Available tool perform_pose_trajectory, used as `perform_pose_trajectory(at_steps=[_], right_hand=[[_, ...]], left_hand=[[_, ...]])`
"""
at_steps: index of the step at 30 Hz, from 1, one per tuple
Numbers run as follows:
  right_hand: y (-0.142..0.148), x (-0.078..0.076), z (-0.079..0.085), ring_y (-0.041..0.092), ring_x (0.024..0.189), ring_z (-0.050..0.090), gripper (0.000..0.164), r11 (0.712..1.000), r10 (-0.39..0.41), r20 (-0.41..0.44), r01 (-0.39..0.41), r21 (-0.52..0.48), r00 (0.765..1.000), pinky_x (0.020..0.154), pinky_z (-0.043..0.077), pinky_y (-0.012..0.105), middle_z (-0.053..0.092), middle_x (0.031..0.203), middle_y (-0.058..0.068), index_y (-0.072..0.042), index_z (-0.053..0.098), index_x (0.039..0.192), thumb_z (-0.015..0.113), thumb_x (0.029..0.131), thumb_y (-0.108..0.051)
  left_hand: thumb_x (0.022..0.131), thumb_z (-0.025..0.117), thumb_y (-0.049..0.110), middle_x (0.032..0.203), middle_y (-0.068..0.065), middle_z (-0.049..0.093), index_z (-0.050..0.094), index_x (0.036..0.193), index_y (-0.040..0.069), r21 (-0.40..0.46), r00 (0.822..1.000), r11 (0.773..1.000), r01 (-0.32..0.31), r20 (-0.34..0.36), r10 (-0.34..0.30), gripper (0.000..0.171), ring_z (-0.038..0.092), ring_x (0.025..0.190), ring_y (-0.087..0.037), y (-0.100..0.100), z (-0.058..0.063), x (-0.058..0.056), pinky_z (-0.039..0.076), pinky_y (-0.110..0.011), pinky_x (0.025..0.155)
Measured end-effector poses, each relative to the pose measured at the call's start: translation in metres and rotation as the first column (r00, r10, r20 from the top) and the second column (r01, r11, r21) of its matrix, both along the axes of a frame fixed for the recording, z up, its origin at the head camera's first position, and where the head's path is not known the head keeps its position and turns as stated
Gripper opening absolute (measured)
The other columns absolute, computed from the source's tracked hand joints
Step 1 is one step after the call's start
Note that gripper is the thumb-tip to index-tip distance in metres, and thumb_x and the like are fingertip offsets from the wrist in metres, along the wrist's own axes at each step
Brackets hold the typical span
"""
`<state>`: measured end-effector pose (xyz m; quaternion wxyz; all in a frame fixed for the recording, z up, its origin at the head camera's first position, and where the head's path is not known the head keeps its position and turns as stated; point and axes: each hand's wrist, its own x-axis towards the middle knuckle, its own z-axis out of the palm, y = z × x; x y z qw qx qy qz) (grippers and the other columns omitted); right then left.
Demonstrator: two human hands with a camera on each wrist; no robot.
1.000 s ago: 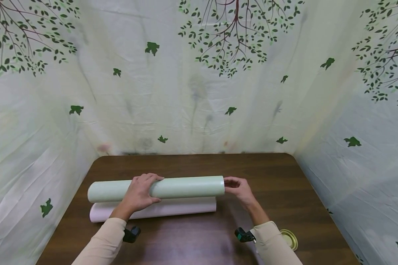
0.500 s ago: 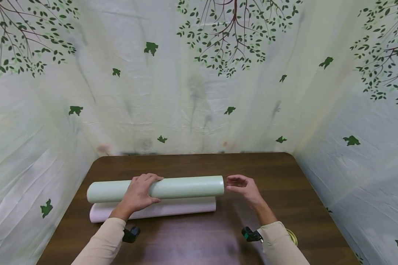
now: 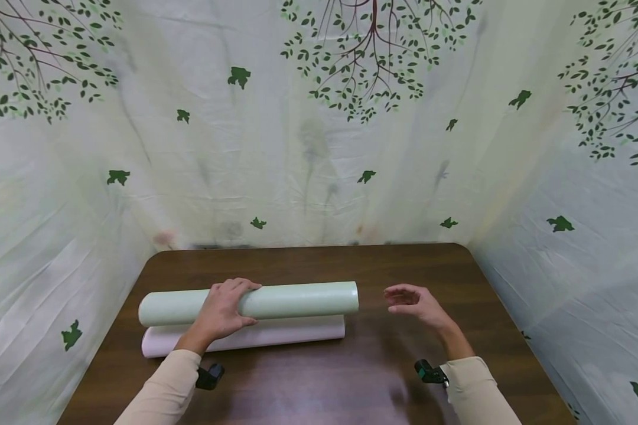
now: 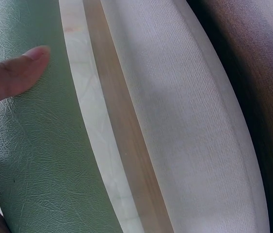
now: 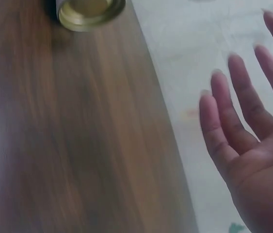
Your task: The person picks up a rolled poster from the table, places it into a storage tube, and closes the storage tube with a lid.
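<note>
My left hand (image 3: pixel 220 310) grips a pale green roll (image 3: pixel 303 300) from above, left of its middle. Its thumb presses the roll's textured green surface in the left wrist view, and some fingertips curl round the far side. A pale lilac-white roll (image 3: pixel 298 332) lies parallel on the near side of the green one. To the right of the rolls, my right hand (image 3: pixel 417 302) hovers over the table with nothing in it. In the right wrist view, the fingers of this hand (image 5: pixel 252 131) are spread and loosely bent.
Everything rests on a dark brown wooden table (image 3: pixel 319 378) with rounded far corners. Pale curtains (image 3: pixel 218 147) with printed leaves surround it on three sides. A can-like object with a gold rim (image 5: pixel 90 22) stands near the right hand; my right sleeve (image 3: pixel 481 389) hides it in the head view.
My right hand has drawn away from the green roll's right end toward the right. The left hand has kept its grip, and both rolls lie where they were.
</note>
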<state>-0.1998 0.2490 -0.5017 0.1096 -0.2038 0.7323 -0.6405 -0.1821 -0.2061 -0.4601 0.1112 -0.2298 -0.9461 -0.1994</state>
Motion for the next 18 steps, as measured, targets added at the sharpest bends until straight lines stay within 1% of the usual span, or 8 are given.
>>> perform_pose_trajectory(at_steps=[1,3,7,9,13,16,18], right_hand=[[0.005,0.001,0.000,0.014,0.100,0.065,0.046,1.000,0.016,0.002,-0.016,0.022,1.000,0.083,0.053,0.029,0.065,0.114,0.014,0.016,0.053,0.123,0.071,0.084,-0.002],[0.014,0.003,-0.001,0.015,0.104,0.063,0.048,0.996,0.052,0.006,-0.052,0.067,0.999,0.085,0.052,0.028,0.062,0.119,0.019,0.015,0.051,0.125,0.071,0.085,-0.003],[0.030,0.006,-0.006,0.016,0.113,0.058,0.052,0.978,0.138,0.004,-0.137,0.158,0.990,0.090,0.049,0.030,0.055,0.129,0.022,0.011,0.048,0.131,0.069,0.087,-0.005],[0.036,0.007,-0.009,0.015,0.117,0.055,0.054,0.966,0.174,-0.002,-0.171,0.194,0.985,0.093,0.047,0.032,0.054,0.132,0.021,0.010,0.047,0.133,0.069,0.087,-0.006],[0.045,0.010,-0.015,0.011,0.120,0.053,0.056,0.942,0.218,0.002,-0.211,0.262,0.976,0.100,0.043,0.039,0.050,0.135,0.027,0.009,0.047,0.133,0.071,0.086,-0.008],[0.051,0.013,-0.016,0.019,0.122,0.052,0.056,0.921,0.237,0.011,-0.228,0.315,0.971,0.100,0.041,0.048,0.049,0.135,0.029,0.008,0.050,0.132,0.073,0.085,-0.011],[0.055,0.015,-0.015,0.027,0.123,0.051,0.057,0.899,0.255,0.017,-0.243,0.365,0.967,0.098,0.040,0.051,0.050,0.135,0.026,0.005,0.051,0.133,0.074,0.084,-0.014]], left_hand=[[0.058,0.092,0.021,0.114,-0.006,0.064,0.065,0.118,0.011,0.000,1.000,1.000,0.001,0.000,-0.001,0.066,0.057,0.106,-0.032,0.000,0.000,0.000,0.039,-0.056,0.089],[0.058,0.092,0.021,0.114,-0.007,0.064,0.065,0.118,0.011,0.000,1.000,1.000,0.001,0.001,-0.001,0.066,0.057,0.106,-0.032,0.001,0.000,0.000,0.039,-0.056,0.089],[0.059,0.092,0.021,0.113,-0.007,0.064,0.065,0.118,0.011,-0.001,1.000,1.000,0.001,0.002,-0.001,0.066,0.058,0.106,-0.032,0.001,0.000,0.000,0.039,-0.056,0.089],[0.059,0.092,0.021,0.113,-0.006,0.064,0.065,0.118,0.011,-0.001,1.000,1.000,0.001,0.004,-0.001,0.066,0.058,0.106,-0.032,0.001,-0.001,-0.001,0.039,-0.055,0.089],[0.059,0.092,0.020,0.113,-0.006,0.064,0.065,0.118,0.012,-0.002,1.000,1.000,0.005,0.011,-0.005,0.066,0.057,0.106,-0.032,0.002,-0.001,-0.001,0.039,-0.055,0.089],[0.059,0.092,0.020,0.113,-0.006,0.064,0.064,0.118,0.012,0.003,1.000,1.000,0.007,0.014,-0.007,0.066,0.057,0.106,-0.032,0.003,-0.002,-0.001,0.039,-0.055,0.089],[0.059,0.092,0.019,0.113,-0.006,0.063,0.064,0.118,0.011,0.007,1.000,1.000,0.008,0.016,-0.008,0.066,0.057,0.106,-0.032,0.003,-0.001,0.000,0.039,-0.055,0.089]])
